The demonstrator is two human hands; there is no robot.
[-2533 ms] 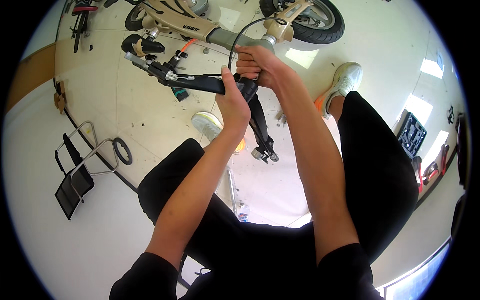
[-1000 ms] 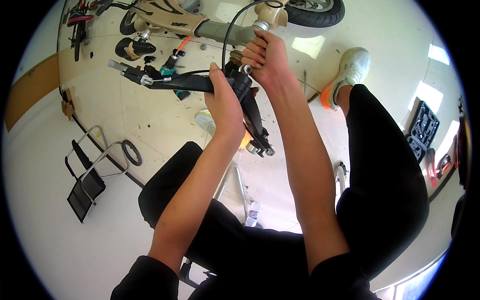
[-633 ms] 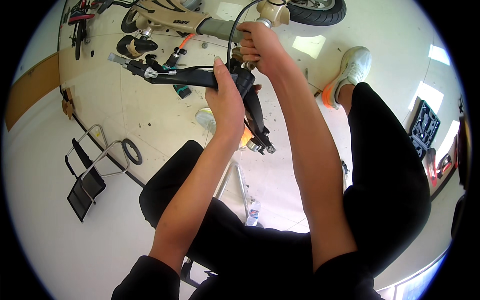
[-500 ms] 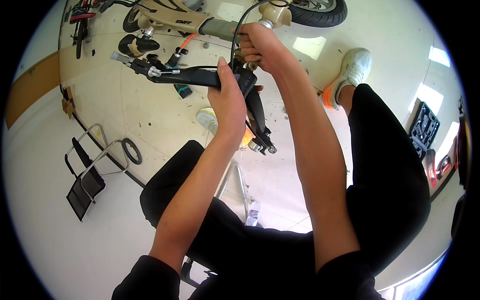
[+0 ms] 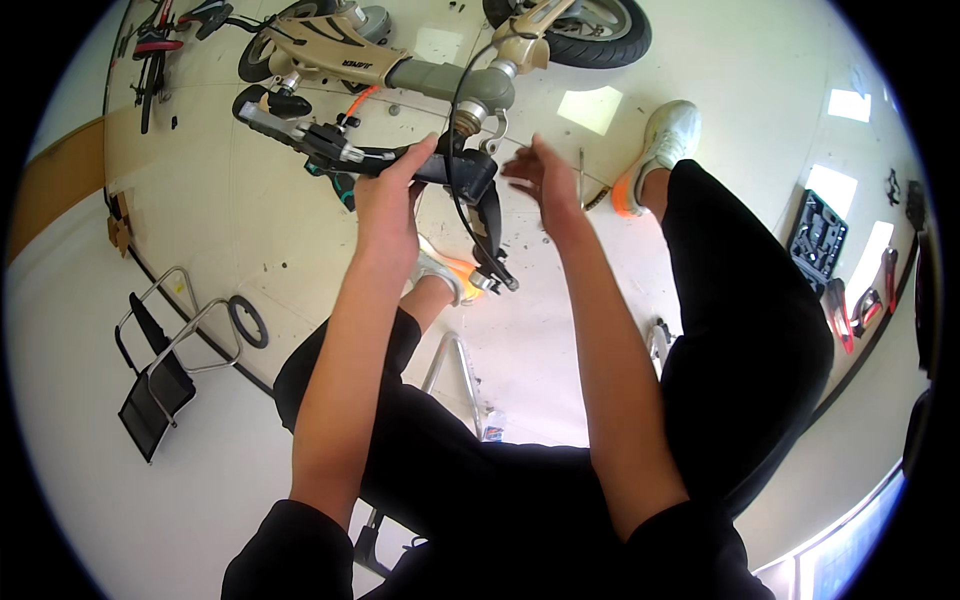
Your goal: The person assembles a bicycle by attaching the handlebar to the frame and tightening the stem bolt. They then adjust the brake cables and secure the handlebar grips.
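Note:
My left hand is wrapped round a black handlebar, thumb on top; its other fingers are mostly hidden behind. A brake lever and a clamp sit on the bar's left part, and its other end angles down to the right. The bar's middle adjoins a metal collar below the grey-green tube of a tan bike frame. In front of the bar hangs a black cable. Just right of the bar's middle, my right hand is off it, fingers loosely bent and apart.
A wheel lies beyond the frame. A teal-and-black tool with an orange cord is on the floor behind the bar. An open tool case and red-handled tools lie at right. At left stand a chair and a small tyre.
My right hand has let go near the frame's tube and drawn down and away from the bar. My left hand keeps its hold, now further left in view; the bar has turned slightly.

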